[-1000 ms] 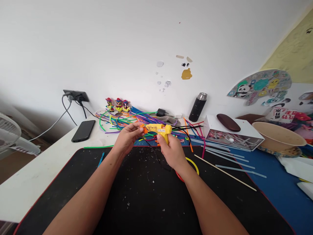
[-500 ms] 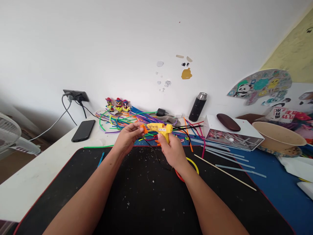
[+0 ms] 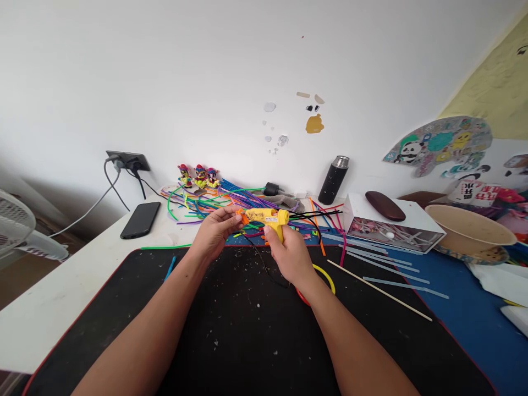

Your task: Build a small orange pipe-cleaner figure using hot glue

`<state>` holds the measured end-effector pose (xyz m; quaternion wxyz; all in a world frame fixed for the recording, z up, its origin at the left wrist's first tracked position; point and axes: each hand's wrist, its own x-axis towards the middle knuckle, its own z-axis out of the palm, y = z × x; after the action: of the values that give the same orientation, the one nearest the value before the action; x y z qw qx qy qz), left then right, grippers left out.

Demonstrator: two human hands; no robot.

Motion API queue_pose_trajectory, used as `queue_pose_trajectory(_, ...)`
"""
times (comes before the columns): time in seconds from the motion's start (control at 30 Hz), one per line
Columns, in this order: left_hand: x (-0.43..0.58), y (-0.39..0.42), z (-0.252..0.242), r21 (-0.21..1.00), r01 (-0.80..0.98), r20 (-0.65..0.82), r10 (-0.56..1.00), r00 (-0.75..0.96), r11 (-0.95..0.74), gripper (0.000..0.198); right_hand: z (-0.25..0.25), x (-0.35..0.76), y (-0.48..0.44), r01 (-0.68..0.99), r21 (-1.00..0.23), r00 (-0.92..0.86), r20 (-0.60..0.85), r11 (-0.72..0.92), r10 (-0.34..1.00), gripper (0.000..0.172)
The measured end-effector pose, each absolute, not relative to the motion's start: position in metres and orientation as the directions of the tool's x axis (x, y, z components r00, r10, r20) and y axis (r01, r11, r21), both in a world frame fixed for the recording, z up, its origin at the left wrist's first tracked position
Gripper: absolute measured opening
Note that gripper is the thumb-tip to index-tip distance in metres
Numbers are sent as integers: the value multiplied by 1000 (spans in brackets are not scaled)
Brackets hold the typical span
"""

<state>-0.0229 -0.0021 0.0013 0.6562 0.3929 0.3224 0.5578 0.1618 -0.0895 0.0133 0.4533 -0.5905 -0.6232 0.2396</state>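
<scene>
My right hand (image 3: 290,250) is wrapped round the handle of a yellow hot glue gun (image 3: 264,215), whose nozzle end points left. Between the thumb and fingers of my left hand (image 3: 218,231) is a small orange piece (image 3: 244,218), its exact kind too small to make out. The gun's tip meets or nearly meets this piece; I cannot tell if they touch. A dark cord hangs below the gun and runs onto the black mat (image 3: 231,341). Behind my hands lie many coloured pipe cleaners (image 3: 239,195).
Clear glue sticks (image 3: 388,258) and a thin wooden stick (image 3: 379,290) lie at right. Also there are a white box (image 3: 396,220), a beige bowl (image 3: 470,225) and a black bottle (image 3: 333,181). Left are a phone (image 3: 141,220) and small figurines (image 3: 200,176). A red-yellow ring (image 3: 328,275) sits under my right forearm.
The glue gun has shifted slightly left, bringing its nozzle closer to the orange piece. My left hand stays nearly still.
</scene>
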Motion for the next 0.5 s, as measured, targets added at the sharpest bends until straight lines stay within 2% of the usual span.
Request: queue_pose_trajectory(0.5, -24, -2, 2, 878, -474, 13, 987, 160, 66, 45, 12, 164, -86, 531, -832, 133, 269, 161, 954, 45)
